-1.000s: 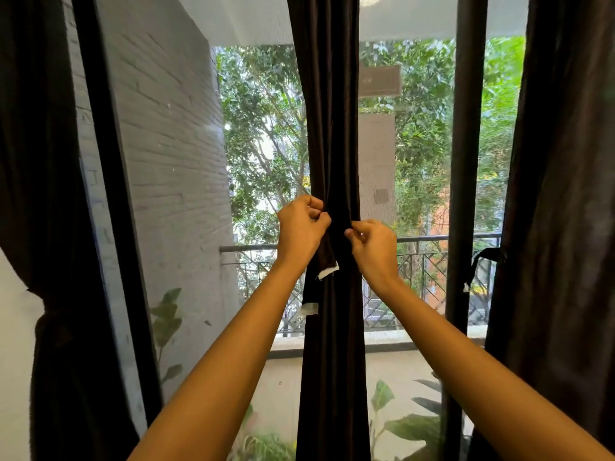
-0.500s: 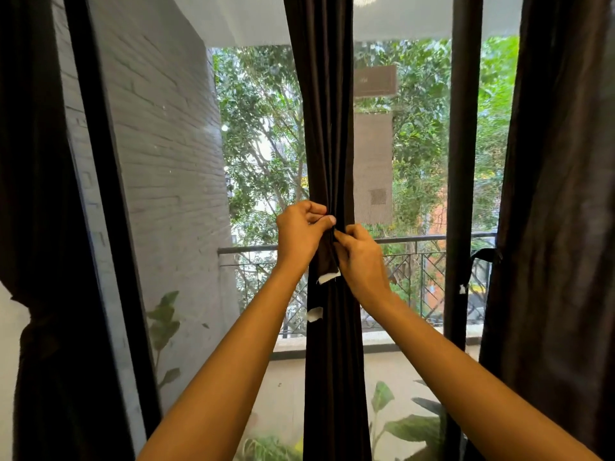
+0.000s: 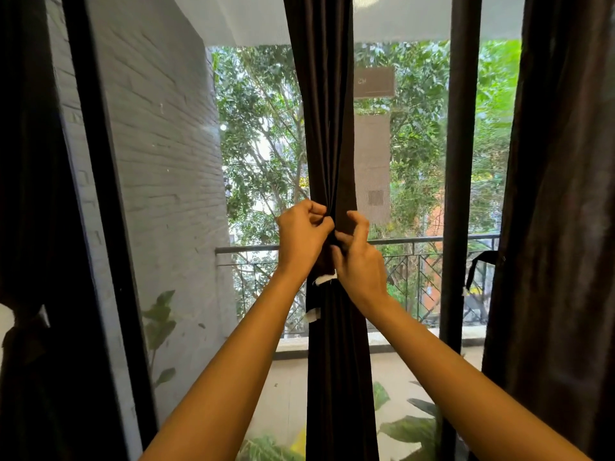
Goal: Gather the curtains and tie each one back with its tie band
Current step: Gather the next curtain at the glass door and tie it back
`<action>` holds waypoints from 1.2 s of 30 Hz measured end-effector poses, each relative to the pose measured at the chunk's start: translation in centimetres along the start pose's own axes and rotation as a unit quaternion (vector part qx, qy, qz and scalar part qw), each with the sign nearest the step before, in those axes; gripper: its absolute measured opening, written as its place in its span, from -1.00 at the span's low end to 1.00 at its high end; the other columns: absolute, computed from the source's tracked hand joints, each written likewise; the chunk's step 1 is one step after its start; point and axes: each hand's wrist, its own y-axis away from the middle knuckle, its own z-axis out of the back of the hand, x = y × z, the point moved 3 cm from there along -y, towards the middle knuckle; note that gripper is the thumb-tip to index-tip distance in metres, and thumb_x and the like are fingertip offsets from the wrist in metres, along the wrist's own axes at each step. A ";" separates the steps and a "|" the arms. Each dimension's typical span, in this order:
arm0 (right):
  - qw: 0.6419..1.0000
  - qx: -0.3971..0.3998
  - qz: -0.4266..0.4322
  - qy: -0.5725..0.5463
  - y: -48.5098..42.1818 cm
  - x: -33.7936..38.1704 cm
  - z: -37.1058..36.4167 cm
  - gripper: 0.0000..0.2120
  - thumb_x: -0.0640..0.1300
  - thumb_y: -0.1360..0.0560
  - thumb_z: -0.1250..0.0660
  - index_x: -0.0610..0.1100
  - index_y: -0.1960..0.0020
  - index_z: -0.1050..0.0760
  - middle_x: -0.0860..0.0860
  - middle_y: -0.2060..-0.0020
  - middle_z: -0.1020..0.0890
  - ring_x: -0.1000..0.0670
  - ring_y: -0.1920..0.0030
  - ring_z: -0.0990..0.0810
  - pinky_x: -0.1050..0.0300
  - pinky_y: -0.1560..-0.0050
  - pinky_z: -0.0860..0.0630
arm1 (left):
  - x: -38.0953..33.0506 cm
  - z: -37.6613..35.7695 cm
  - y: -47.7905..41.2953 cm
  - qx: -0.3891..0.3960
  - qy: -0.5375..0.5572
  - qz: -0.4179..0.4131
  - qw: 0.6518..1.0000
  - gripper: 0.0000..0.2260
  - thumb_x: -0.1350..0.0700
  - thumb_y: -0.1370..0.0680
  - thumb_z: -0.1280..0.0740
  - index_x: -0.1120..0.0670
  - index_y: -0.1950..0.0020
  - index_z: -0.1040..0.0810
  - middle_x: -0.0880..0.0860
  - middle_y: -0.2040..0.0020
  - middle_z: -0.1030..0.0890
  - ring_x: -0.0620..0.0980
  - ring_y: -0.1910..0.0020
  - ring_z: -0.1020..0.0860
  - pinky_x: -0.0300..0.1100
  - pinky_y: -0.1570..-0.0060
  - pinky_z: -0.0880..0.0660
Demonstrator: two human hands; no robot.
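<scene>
Fingers (image 3: 315, 210) of our left hand (image 3: 299, 242) are curled tight with the thumb pressed against them, pinching the dark tie band (image 3: 313, 299) at the left edge of the middle curtain (image 3: 327, 128); our right hand (image 3: 361, 264) comes in from the other side, its lower fingers (image 3: 344, 237) and thumb pinching the same band right beside the left thumb, its forefinger bent and lifted off the cloth; the band wraps the gathered curtain just at our fingertips, and where its parts cross is hidden between the two hands; two white-tipped ends of the band hang below, one touching the heel of the right hand, the other lower along the curtain's left edge; the right curtain (image 3: 562, 194) hangs well apart, a second band (image 3: 477, 267) dangling at its inner edge; the left curtain (image 3: 30, 161) hangs at the far left.
</scene>
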 end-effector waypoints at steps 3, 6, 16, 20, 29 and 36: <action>1.000 0.008 0.012 0.004 -0.4 -0.8 0.0 -0.54 -0.26 -0.47 -0.30 -0.09 -0.35 -0.40 -0.05 -0.02 -0.68 -0.12 0.04 -0.66 -0.03 0.09 -0.59 | 0.1 0.0 0.0 0.021 0.010 -0.001 1.000 -0.90 0.17 -0.51 -0.37 0.17 0.05 -0.63 -0.06 0.34 -0.57 -0.33 0.43 -0.49 -0.52 0.35 -0.40; 0.997 0.009 0.024 -0.067 -0.7 -1.2 0.4 -0.63 -0.23 -0.46 -0.35 -0.15 -0.27 -0.51 -0.11 0.03 -0.66 -0.06 0.05 -0.63 0.02 0.03 -0.58 | 0.5 0.0 -0.1 0.044 0.073 0.048 0.995 -0.85 0.17 -0.57 -0.26 0.09 0.06 -0.63 0.10 0.30 -0.63 -0.04 0.33 -0.61 -0.14 0.24 -0.59; 0.967 0.002 -0.078 -0.241 -0.8 -0.2 1.1 -0.58 -0.10 -0.22 -0.61 -0.09 -0.02 -0.54 -0.06 0.13 -0.63 0.07 0.17 -0.61 0.23 0.16 -0.56 | 0.8 -0.6 0.5 0.173 0.234 0.141 0.946 -0.75 0.33 -0.57 -0.23 0.11 -0.17 -0.58 0.03 -0.01 -0.62 -0.14 0.05 -0.59 -0.17 0.01 -0.56; 0.947 -0.008 -0.146 -0.284 -0.8 -0.3 0.3 -0.61 -0.13 -0.27 -0.58 -0.12 -0.01 -0.49 -0.05 0.20 -0.64 -0.01 0.18 -0.62 0.04 0.13 -0.58 | 0.8 -0.7 0.3 0.186 0.230 0.147 0.944 -0.70 0.31 -0.59 -0.14 0.04 -0.09 -0.61 0.06 -0.04 -0.64 -0.02 0.02 -0.60 -0.17 0.12 -0.57; 0.852 -0.043 -0.314 -0.418 -0.9 -0.8 -0.9 -0.72 0.02 -0.51 -0.35 -0.22 0.08 -0.60 -0.13 0.15 -0.67 -0.07 0.06 -0.65 -0.08 -0.01 -0.56 | 0.4 -0.7 0.7 0.107 0.131 0.039 0.985 -0.85 0.22 -0.51 -0.38 0.11 -0.07 -0.60 0.01 0.01 -0.64 -0.13 0.02 -0.60 -0.22 -0.08 -0.55; 0.852 -0.024 -0.287 -0.438 -1.7 -0.4 0.6 -0.96 -0.17 -0.44 -0.45 -0.14 0.14 -0.63 -0.04 0.20 -0.69 0.03 0.12 -0.68 0.16 0.08 -0.58 | 0.6 -0.6 0.5 0.093 0.113 0.011 0.989 -0.81 0.27 -0.47 -0.42 0.18 -0.07 -0.60 -0.01 0.10 -0.63 -0.25 0.13 -0.58 -0.40 0.08 -0.54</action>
